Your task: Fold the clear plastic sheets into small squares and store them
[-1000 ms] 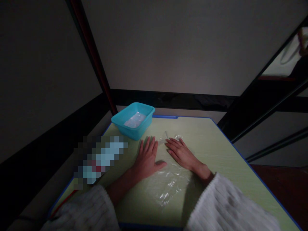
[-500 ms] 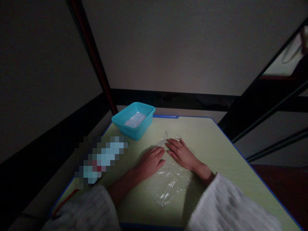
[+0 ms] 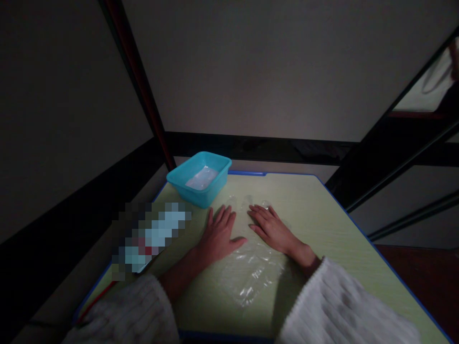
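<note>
A clear plastic bag [image 3: 247,274] lies spread on the pale yellow table, shiny with wrinkles toward its near end. My left hand [image 3: 220,234] rests palm down at the bag's left side, fingers spread and thumb pointing right over the plastic. On the upper right part of the bag lies my right hand [image 3: 270,229], flat, with its fingers stretched out to the left. Parts of the bag are hidden beneath both hands. Neither hand grips anything.
Beyond my left hand, a turquoise plastic basket [image 3: 199,179] holds a flat, whitish clear-plastic item [image 3: 202,177]. At the left edge lies a pixelated object [image 3: 154,241] with a red cord. The table [image 3: 304,200] has a blue rim, and a wall stands behind it.
My left hand has moved left, away from my right hand, and its fingers have spread and turned to point forward. The right hand has hardly moved. More of the bag's far end shows.
</note>
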`<action>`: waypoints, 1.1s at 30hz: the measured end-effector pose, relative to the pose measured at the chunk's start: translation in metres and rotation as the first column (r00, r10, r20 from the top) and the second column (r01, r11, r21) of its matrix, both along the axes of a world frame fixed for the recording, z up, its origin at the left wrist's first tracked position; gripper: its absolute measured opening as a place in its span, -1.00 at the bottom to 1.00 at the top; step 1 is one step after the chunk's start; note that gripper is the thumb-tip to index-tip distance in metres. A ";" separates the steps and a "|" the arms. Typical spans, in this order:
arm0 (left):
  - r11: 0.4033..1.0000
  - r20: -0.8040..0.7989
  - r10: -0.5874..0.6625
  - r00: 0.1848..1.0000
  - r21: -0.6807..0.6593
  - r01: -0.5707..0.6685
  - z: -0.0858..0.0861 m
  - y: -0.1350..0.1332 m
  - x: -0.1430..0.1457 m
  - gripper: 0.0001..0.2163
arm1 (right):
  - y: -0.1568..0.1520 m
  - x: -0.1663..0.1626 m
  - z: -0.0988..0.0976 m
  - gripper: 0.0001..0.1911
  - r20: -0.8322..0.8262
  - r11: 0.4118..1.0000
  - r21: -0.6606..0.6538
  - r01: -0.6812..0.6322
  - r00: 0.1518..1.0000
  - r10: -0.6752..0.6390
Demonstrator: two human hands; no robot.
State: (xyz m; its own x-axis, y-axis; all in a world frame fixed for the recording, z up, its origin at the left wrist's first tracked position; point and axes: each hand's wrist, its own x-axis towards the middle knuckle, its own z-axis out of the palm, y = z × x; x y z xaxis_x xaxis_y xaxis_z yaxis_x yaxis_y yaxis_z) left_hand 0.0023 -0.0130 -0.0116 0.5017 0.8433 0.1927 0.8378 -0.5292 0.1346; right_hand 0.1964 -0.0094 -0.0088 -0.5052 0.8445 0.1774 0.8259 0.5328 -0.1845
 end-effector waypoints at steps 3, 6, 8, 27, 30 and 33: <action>0.998 -0.016 0.059 0.998 0.003 -0.058 -0.001 0.000 0.000 -0.32 | 0.000 0.000 0.000 -0.59 -0.005 1.000 -0.007 0.006 1.000 -0.006; 0.997 -0.024 0.083 0.996 -0.002 -0.083 -0.002 0.000 0.001 -0.29 | 0.000 0.001 -0.001 -0.59 -0.012 1.000 -0.010 0.010 1.000 -0.010; 0.996 -0.032 0.087 0.996 -0.013 -0.088 -0.002 0.000 0.001 -0.28 | 0.000 0.001 -0.002 -0.58 -0.006 1.000 -0.011 0.016 1.000 -0.016; 0.998 -0.083 0.068 0.994 -0.008 -0.069 -0.007 0.000 -0.001 -0.27 | 0.014 0.031 -0.015 -0.32 0.122 0.975 -0.028 0.220 0.969 -0.215; 0.997 -0.087 0.074 0.993 -0.011 -0.075 -0.006 0.000 -0.001 -0.27 | 0.014 0.032 -0.015 -0.34 0.137 0.968 -0.024 0.250 0.960 -0.244; 0.996 -0.096 0.079 0.992 -0.019 -0.081 -0.004 0.000 0.000 -0.26 | 0.014 0.033 -0.015 -0.39 0.140 0.968 -0.013 0.251 0.959 -0.247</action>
State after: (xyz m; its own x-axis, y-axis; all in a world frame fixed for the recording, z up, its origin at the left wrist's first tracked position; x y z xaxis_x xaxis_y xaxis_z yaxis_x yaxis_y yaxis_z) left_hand 0.0019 -0.0132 -0.0156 0.4472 0.8853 0.1275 0.8870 -0.4573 0.0641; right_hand 0.2291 0.0045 -0.0240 -0.2957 0.9506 0.0944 0.9501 0.3029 -0.0742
